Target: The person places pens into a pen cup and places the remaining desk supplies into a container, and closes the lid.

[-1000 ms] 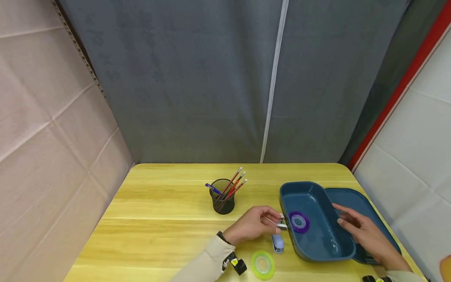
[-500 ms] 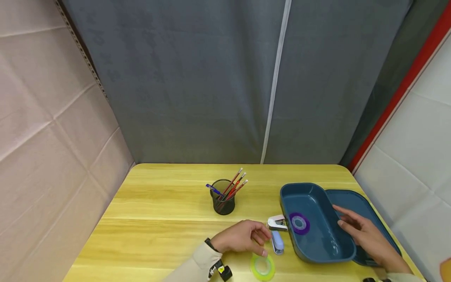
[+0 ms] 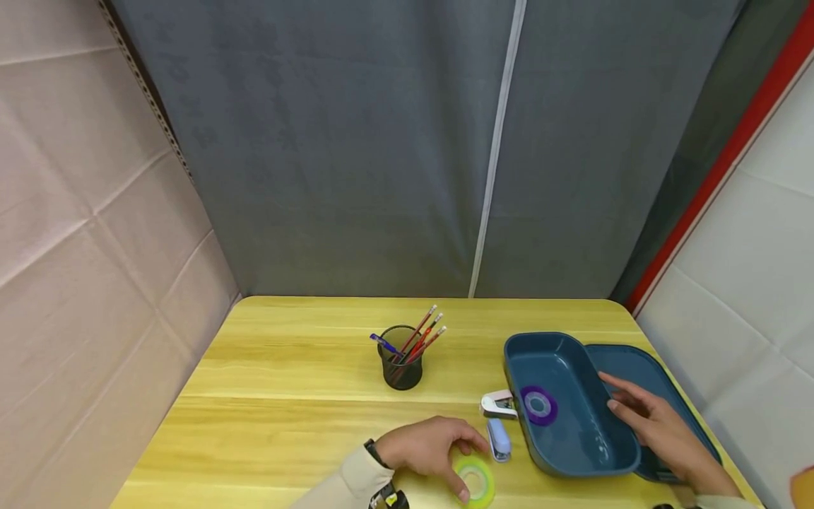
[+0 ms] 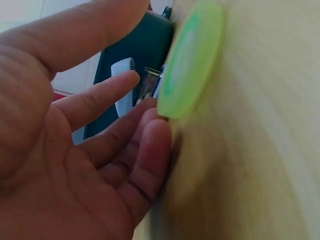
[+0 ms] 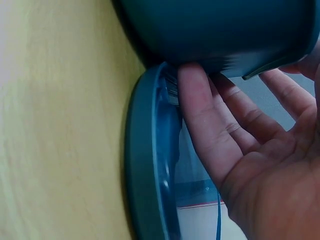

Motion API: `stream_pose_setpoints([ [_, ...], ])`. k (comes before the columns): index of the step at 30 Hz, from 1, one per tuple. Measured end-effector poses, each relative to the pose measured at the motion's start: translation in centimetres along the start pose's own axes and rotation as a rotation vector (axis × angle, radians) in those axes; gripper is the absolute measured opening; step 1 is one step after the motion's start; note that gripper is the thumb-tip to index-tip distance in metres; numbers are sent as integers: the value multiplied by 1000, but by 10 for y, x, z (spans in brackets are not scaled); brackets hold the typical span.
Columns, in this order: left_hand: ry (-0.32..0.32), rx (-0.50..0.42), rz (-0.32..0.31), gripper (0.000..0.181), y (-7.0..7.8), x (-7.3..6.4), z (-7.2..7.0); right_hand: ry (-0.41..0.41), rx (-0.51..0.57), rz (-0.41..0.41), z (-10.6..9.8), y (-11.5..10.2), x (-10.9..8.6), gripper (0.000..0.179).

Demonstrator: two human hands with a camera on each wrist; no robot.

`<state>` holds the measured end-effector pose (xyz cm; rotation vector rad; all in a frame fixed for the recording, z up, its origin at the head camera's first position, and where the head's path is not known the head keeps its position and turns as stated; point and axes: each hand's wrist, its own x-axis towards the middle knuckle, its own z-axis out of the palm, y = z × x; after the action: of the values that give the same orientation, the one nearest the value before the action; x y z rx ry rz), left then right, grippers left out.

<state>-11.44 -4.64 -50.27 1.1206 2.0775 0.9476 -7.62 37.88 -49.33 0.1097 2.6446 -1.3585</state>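
Note:
My left hand (image 3: pixel 435 445) is over a yellow-green roll of tape (image 3: pixel 487 484) lying flat near the table's front. Its thumb reaches the roll's near side, and its fingers are on the far side. In the left wrist view the fingers are loosely bent beside the tape (image 4: pixel 195 60), without a clear grip. My right hand (image 3: pixel 658 424) rests its fingers against the right wall of a dark blue box (image 3: pixel 572 396), above the blue lid (image 3: pixel 626 357). A purple roll of tape (image 3: pixel 548 418) lies inside the box. In the right wrist view, fingertips touch the box's outside (image 5: pixel 225 35).
A light blue stapler (image 3: pixel 499 442) and a white-and-black stapler-like tool (image 3: pixel 498 404) lie left of the box. Farther back stands a black mesh pen cup (image 3: pixel 402 375) with several pencils and a blue pen. A grey curtain (image 3: pixel 356 155) closes the table's back.
My left hand has let go of the white stapler-like tool beside the box and moved toward the front, down to the yellow-green tape. The right hand has stayed at the box.

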Motion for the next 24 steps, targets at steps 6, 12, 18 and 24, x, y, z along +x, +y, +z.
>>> stream_pose_setpoints([
  [6, -55, 191, 96, 76, 1, -4, 1, 0, 4, 7, 1, -1, 0, 64],
  [12, -35, 264, 102, 79, 0, -8, 2, -6, 12, 14, 0, 0, 0, 65],
  [18, -11, 326, 63, 76, 3, -10, 5, -7, 7, 21, 0, 0, 0, 65],
  [24, 11, 329, 54, 67, 1, -9, 9, -4, 4, 23, 0, 0, 0, 65],
])
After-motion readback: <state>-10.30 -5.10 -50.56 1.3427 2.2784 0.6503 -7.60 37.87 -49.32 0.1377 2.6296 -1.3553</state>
